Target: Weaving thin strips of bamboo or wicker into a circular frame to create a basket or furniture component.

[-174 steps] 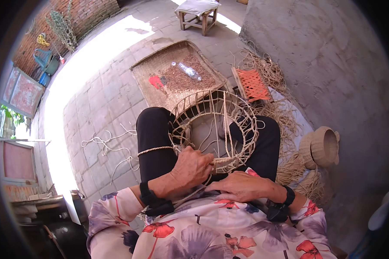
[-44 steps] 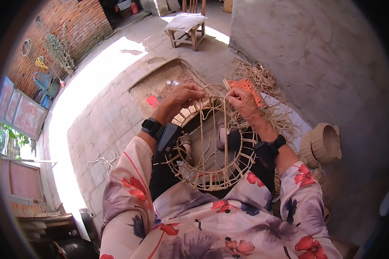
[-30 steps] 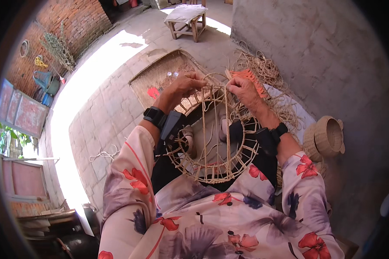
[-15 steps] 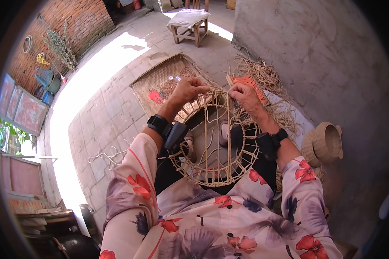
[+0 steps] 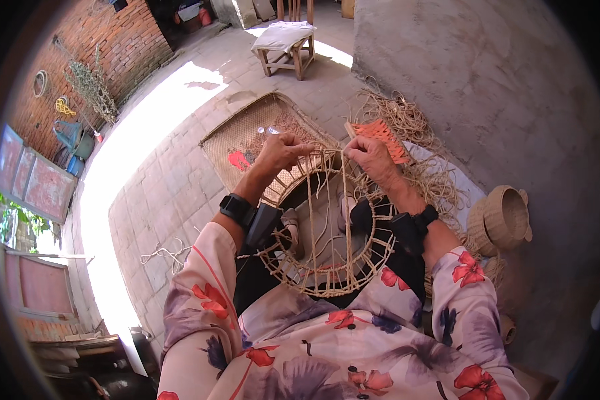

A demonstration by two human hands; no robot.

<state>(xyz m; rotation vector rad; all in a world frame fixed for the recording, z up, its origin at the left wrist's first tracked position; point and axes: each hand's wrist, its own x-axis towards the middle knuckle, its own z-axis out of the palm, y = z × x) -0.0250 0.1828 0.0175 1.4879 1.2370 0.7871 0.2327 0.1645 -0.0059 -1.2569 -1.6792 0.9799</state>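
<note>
A round openwork basket frame [image 5: 293,288], bound in tan straw-like cord, rests over my lap with its far side raised. At its far rim my left hand [image 5: 283,153] is closed, thumb and fingertips pinched on cord. Across a small gap, my right hand [image 5: 373,160] pinches the cord [image 5: 348,227] that runs down over the frame's opening to the near rim. Another cord [image 5: 311,220] crosses the opening beside it. The exact spots between my fingertips are too small to make out.
Beyond the frame lies a woven mat [image 5: 227,137] with small brown bits and a red item [image 5: 239,160]. At right are heaped cord [image 5: 407,117], an orange-strung wooden piece [image 5: 383,137] and a woven basket [image 5: 503,217] near the wall. A cushioned chair [image 5: 285,40] stands farther back.
Both hands have shifted slightly left and nearer to me, still pinching at the far rim. The frame has moved slightly with them, and the whole view has shifted a little.
</note>
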